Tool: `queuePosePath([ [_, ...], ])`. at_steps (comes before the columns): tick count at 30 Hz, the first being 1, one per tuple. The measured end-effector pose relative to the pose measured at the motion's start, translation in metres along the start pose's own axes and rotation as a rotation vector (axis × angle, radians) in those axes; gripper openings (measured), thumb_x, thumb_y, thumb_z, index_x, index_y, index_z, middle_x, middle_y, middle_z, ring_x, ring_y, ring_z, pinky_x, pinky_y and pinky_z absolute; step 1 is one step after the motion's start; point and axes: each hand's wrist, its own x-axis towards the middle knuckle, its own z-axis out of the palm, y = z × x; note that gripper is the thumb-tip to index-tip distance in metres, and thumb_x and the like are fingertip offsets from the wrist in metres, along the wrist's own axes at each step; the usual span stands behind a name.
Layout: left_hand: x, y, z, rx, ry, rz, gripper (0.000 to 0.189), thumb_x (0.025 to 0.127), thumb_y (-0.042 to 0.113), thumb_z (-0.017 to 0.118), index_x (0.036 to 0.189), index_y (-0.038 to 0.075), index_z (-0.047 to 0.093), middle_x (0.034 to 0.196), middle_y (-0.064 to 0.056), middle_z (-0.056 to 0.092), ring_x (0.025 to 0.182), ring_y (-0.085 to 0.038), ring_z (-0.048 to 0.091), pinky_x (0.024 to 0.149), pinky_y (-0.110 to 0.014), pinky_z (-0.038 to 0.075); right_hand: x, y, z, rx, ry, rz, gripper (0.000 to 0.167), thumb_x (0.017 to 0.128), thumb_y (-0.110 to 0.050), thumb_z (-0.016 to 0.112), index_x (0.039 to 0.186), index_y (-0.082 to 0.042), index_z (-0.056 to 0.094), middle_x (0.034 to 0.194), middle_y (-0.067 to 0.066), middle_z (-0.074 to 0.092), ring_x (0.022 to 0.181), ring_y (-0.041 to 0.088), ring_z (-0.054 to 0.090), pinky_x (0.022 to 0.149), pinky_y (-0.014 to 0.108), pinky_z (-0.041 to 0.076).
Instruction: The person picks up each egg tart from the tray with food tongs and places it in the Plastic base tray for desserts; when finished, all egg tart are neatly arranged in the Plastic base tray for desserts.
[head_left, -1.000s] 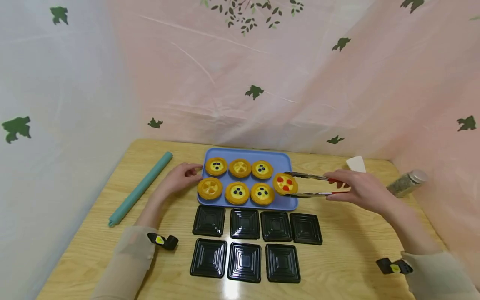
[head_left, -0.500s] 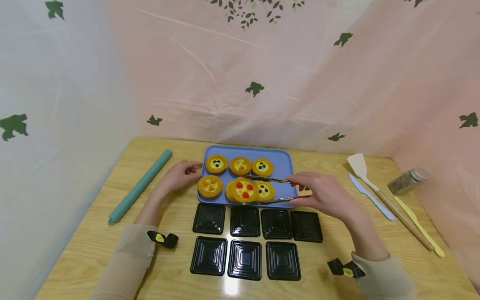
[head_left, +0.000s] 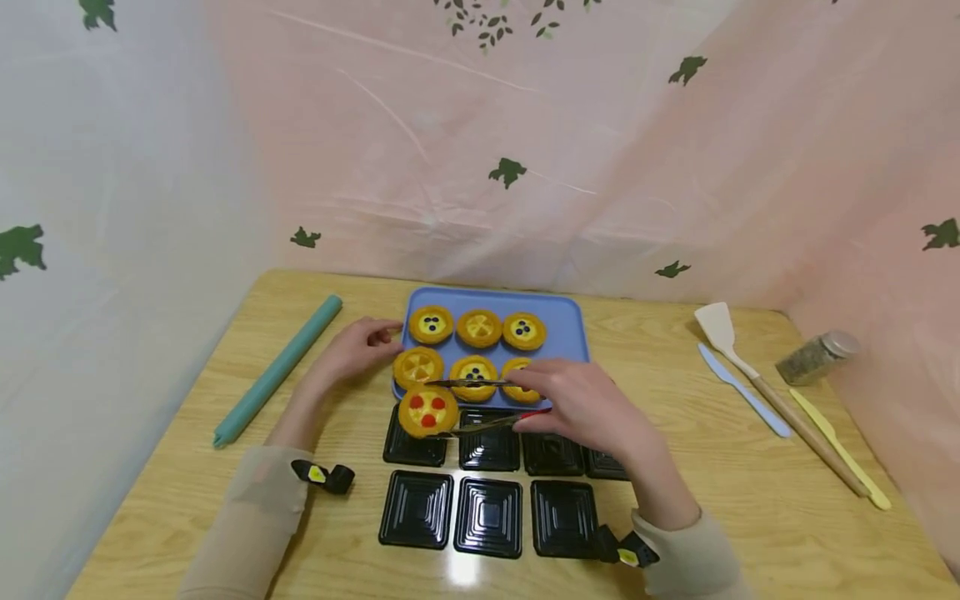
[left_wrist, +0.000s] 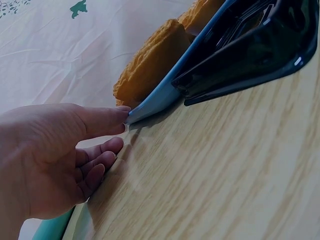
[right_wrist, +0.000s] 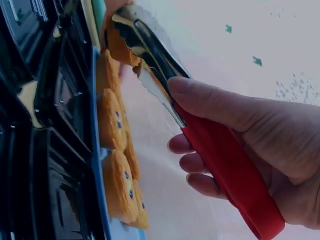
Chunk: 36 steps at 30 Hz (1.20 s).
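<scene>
My right hand (head_left: 581, 407) grips red-handled metal tongs (right_wrist: 225, 165), the thumb along one arm. Between the tongs' tips sits a tart (head_left: 428, 412) with red toppings, held over the back-left black square tray (head_left: 415, 454). It slightly overlaps the blue tray (head_left: 566, 333) in the head view. On the blue tray stand two rows of tarts, some with blueberry-like toppings, others with a lattice-like top (head_left: 480, 328). At that tray's left edge, my left hand (head_left: 360, 346) rests its thumb and forefinger tips against the rim; its other fingers are loosely bent.
More black square trays (head_left: 488, 517) lie in two rows in front. A teal rolling pin (head_left: 277, 371) is at the left. On the right are a spatula (head_left: 716, 325), a blue knife (head_left: 742, 389), a yellow knife (head_left: 836, 446) and a jar (head_left: 817, 357). Curtains stand behind.
My right hand has carried the red-topped tart leftward from the blue tray's right side, across it, then forward over the back-left black tray. My left hand has stayed at the blue tray's edge.
</scene>
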Motion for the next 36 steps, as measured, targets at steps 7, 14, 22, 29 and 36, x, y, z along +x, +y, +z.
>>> queuePosePath([
  [7, 0.001, -0.001, 0.0, -0.012, -0.001, 0.012, 0.049, 0.099, 0.025, 0.069, 0.142, 0.003, 0.061, 0.106, -0.015, 0.066, 0.094, -0.024, 0.059, 0.084, -0.034, 0.046, 0.003, -0.013, 0.007, -0.022, -0.008, 0.015, 0.056, 0.081, -0.047, 0.085, 0.126, -0.017, 0.072, 0.103, -0.003, 0.074, 0.077, 0.009, 0.061, 0.06, 0.022, 0.046],
  [14, 0.0, -0.003, -0.001, -0.003, -0.003, 0.014, 0.051, 0.099, 0.027, 0.069, 0.143, 0.003, 0.06, 0.107, -0.015, 0.067, 0.095, -0.025, 0.059, 0.085, -0.035, 0.047, 0.006, -0.017, 0.013, -0.014, -0.02, 0.021, 0.055, 0.083, -0.048, 0.083, 0.128, -0.018, 0.071, 0.103, -0.003, 0.074, 0.073, 0.008, 0.056, 0.057, 0.023, 0.041],
  [22, 0.002, -0.002, 0.0, 0.002, -0.001, 0.01, 0.05, 0.1, 0.028, 0.068, 0.143, 0.004, 0.06, 0.108, -0.015, 0.067, 0.095, -0.025, 0.059, 0.084, -0.035, 0.047, 0.007, -0.016, 0.018, -0.038, -0.021, 0.012, 0.054, 0.083, -0.048, 0.082, 0.128, -0.021, 0.07, 0.096, -0.005, 0.071, 0.068, 0.007, 0.047, 0.052, 0.02, 0.034],
  [29, 0.001, -0.003, 0.0, 0.002, -0.002, 0.014, 0.05, 0.099, 0.026, 0.069, 0.143, 0.003, 0.06, 0.108, -0.016, 0.067, 0.096, -0.025, 0.06, 0.085, -0.036, 0.047, 0.009, -0.018, 0.021, -0.062, -0.019, -0.004, 0.055, 0.082, -0.05, 0.083, 0.128, -0.022, 0.07, 0.096, -0.006, 0.07, 0.069, 0.007, 0.049, 0.051, 0.02, 0.033],
  [36, 0.001, -0.003, -0.001, 0.002, 0.003, 0.015, 0.05, 0.099, 0.026, 0.069, 0.142, 0.003, 0.061, 0.108, -0.015, 0.068, 0.095, -0.025, 0.059, 0.084, -0.035, 0.046, 0.009, -0.018, 0.022, -0.071, -0.022, -0.008, 0.058, 0.082, -0.05, 0.083, 0.13, -0.022, 0.07, 0.099, -0.005, 0.072, 0.073, 0.008, 0.055, 0.053, 0.022, 0.037],
])
